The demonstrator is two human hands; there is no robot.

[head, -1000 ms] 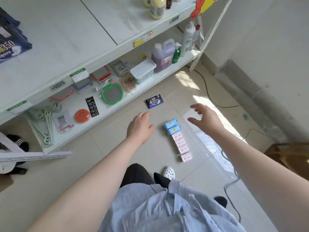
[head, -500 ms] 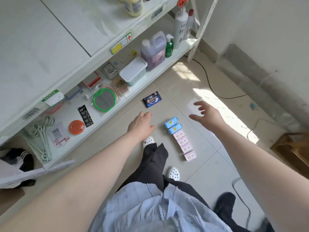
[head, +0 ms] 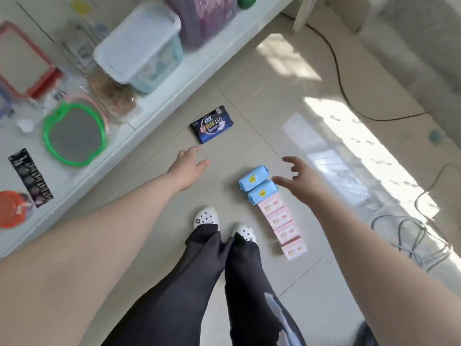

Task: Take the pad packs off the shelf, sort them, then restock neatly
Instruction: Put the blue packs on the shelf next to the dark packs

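While both arms reach down over the tiled floor (head: 174,245), neither hand holds anything: left hand (head: 187,166) fingers loosely extended, hovering just short of the dark blue pad pack (head: 212,124); right hand (head: 300,179) fingers spread apart, thumb tip near the 2 light blue packs (head: 257,187) but contact not discernible. Dark blue pack lies flat on the floor beside the bottom shelf (head: 159,106) edge, long axis running lower-left to upper-right, roughly parallel to that edge, white print facing up. Light blue packs lie side by side, touching, long axes on the same diagonal, yellow labels up. 4 pink packs (head: 283,226) continue from them in 1 row toward the lower right, each with its long axis across the row; the farthest-right one looks slightly askew. Row sits just right of the person's white shoes (head: 207,218). On the shelf: green-rimmed mirror (head: 74,136), lidded clear box (head: 141,43), purple jug (head: 207,16) cut off at top, orange disc (head: 10,208) cut off at left; wrapped items between them blurred, not identifiable. Cables (head: 411,238) on the floor at right, partly cut off by frame edge.
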